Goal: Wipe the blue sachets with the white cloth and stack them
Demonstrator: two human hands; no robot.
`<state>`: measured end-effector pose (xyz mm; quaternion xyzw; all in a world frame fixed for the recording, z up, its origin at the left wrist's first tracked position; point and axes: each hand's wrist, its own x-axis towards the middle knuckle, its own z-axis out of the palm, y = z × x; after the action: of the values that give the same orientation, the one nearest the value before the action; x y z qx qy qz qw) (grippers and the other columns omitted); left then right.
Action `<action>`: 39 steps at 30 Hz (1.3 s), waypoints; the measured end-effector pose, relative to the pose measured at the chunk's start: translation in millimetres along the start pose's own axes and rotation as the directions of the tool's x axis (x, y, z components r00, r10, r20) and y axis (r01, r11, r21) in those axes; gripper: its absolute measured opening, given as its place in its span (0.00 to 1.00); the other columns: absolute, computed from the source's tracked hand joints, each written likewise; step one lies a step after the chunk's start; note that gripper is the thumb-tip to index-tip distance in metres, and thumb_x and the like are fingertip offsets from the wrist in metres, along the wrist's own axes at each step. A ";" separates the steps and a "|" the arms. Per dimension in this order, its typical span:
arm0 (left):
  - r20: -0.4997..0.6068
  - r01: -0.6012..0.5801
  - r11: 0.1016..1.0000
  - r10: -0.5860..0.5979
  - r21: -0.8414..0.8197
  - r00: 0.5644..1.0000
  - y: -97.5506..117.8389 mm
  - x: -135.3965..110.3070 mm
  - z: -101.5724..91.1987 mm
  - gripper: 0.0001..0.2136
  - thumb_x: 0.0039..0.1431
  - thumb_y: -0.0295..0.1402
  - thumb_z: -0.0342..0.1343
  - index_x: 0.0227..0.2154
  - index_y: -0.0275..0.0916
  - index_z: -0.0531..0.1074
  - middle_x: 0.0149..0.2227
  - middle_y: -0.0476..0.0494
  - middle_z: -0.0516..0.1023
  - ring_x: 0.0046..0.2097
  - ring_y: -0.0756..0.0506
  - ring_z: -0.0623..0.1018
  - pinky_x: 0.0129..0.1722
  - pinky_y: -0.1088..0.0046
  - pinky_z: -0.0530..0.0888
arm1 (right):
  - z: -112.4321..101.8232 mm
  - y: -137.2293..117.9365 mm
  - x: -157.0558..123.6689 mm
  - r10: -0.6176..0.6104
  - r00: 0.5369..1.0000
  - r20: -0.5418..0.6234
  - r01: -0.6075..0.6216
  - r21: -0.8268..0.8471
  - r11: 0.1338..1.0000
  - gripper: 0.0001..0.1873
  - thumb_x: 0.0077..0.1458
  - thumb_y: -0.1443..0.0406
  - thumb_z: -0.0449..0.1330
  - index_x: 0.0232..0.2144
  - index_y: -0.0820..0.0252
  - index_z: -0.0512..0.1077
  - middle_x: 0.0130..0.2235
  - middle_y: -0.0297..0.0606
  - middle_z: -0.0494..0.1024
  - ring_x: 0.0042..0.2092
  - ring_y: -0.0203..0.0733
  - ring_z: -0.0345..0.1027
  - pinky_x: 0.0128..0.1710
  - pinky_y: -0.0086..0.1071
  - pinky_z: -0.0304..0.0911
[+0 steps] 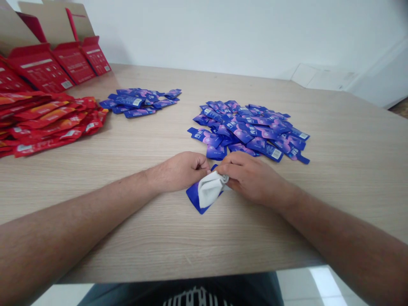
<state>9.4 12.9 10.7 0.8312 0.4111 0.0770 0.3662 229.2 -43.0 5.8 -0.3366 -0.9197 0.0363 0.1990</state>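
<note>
**Both hands on one blue pouch, cloth pressed to it**

Left hand [181, 172] was curled closed, fingertips pinching the top end of a blue pouch [194, 199]. Right hand [251, 176] was closed round a white cloth [208, 191], bunched and held against the pouch face. The pouch lay flat on the counter [334, 178] at the near edge, between the two hands, with only its lower left corner showing from under the cloth. It looked flat and glossy, plain dark blue on the visible part; I couldn't tell if it had print or a spout.

Progress, as a judgement: one pouch in hand. The large heap of blue pouches [251, 129] just beyond the hands looked loose and unsorted, likely the bulk left. The smaller blue pile [140, 102], further back left and well apart, was possibly the handled ones, but nothing confirmed that. So early to mid at best.

Heap pouches were blue-purple with white lettering and white label patches, some with a notched spout corner.

Far left was a stack of red pouches [47, 121], with open red cartons [51, 68] behind it
</note>
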 end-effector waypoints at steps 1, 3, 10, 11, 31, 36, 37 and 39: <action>-0.001 -0.002 1.000 0.002 0.001 1.000 -0.3 0.0 0.0 0.10 0.60 0.39 0.51 0.30 0.40 0.74 0.25 0.53 0.75 0.27 0.52 0.71 0.27 0.77 0.63 | 0.1 -0.1 0.0 0.010 1.000 -0.011 -0.010 -0.009 1.000 0.14 0.61 0.70 0.58 0.48 0.58 0.74 0.43 0.42 0.75 0.46 0.44 0.67 0.47 0.39 0.66; 0.006 -0.011 1.000 0.011 -0.004 1.000 -0.7 0.1 -0.1 0.10 0.59 0.40 0.52 0.31 0.40 0.74 0.26 0.53 0.75 0.28 0.52 0.71 0.27 0.77 0.63 | 0.2 -1.7 0.1 -0.014 1.000 0.003 0.014 -0.021 1.000 0.13 0.62 0.69 0.57 0.48 0.57 0.75 0.43 0.42 0.75 0.47 0.45 0.67 0.48 0.39 0.65; -0.005 -0.002 1.000 0.002 -0.008 1.000 0.3 -0.1 0.4 0.10 0.59 0.37 0.51 0.30 0.40 0.74 0.23 0.54 0.73 0.26 0.52 0.70 0.27 0.77 0.64 | -0.6 -1.9 0.4 0.012 1.000 -0.014 -0.012 -0.013 1.000 0.14 0.60 0.70 0.59 0.48 0.58 0.74 0.43 0.42 0.75 0.46 0.44 0.68 0.47 0.38 0.66; -0.007 -0.007 1.000 0.007 -0.007 1.000 0.2 -0.1 0.5 0.09 0.59 0.38 0.51 0.29 0.40 0.73 0.24 0.54 0.73 0.26 0.52 0.70 0.27 0.77 0.64 | -0.6 -2.2 0.4 0.007 1.000 -0.013 -0.008 -0.019 1.000 0.13 0.60 0.70 0.59 0.47 0.58 0.75 0.43 0.42 0.75 0.46 0.45 0.68 0.46 0.38 0.66; 0.009 -0.016 1.000 0.016 0.018 1.000 -1.9 0.8 1.1 0.10 0.60 0.39 0.51 0.31 0.40 0.73 0.25 0.53 0.74 0.28 0.52 0.71 0.27 0.77 0.64 | -0.1 -1.7 0.4 -0.013 1.000 0.016 0.013 -0.008 1.000 0.12 0.61 0.70 0.58 0.47 0.57 0.75 0.43 0.41 0.75 0.46 0.44 0.68 0.47 0.37 0.65; -0.005 -0.024 0.997 0.024 0.075 1.000 -2.9 0.6 2.1 0.10 0.60 0.38 0.50 0.32 0.40 0.73 0.27 0.53 0.76 0.29 0.51 0.72 0.28 0.77 0.64 | -1.9 4.9 0.4 -0.023 0.999 0.034 0.022 0.028 0.999 0.13 0.61 0.70 0.58 0.48 0.58 0.74 0.44 0.42 0.75 0.47 0.45 0.68 0.47 0.38 0.65; -0.006 -0.030 0.996 0.030 0.086 1.000 -3.1 0.3 2.7 0.10 0.60 0.38 0.50 0.32 0.40 0.73 0.27 0.52 0.76 0.29 0.51 0.72 0.28 0.77 0.64 | -4.0 11.7 -0.3 0.010 1.000 0.017 -0.011 0.036 0.999 0.13 0.61 0.69 0.58 0.48 0.58 0.73 0.44 0.42 0.75 0.46 0.45 0.69 0.48 0.38 0.65; -0.003 -0.053 0.992 0.054 0.112 0.999 -3.0 -0.7 4.4 0.11 0.60 0.39 0.49 0.32 0.40 0.73 0.28 0.52 0.76 0.29 0.51 0.72 0.27 0.76 0.63 | -9.3 26.6 -1.8 0.067 0.995 -0.070 -0.063 0.053 0.997 0.12 0.59 0.68 0.60 0.46 0.58 0.73 0.42 0.41 0.76 0.46 0.45 0.69 0.47 0.37 0.65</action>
<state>9.0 11.2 5.6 0.8610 0.3935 0.0661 0.3155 250.1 -24.2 8.4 -0.3624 -0.8992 0.0540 0.2391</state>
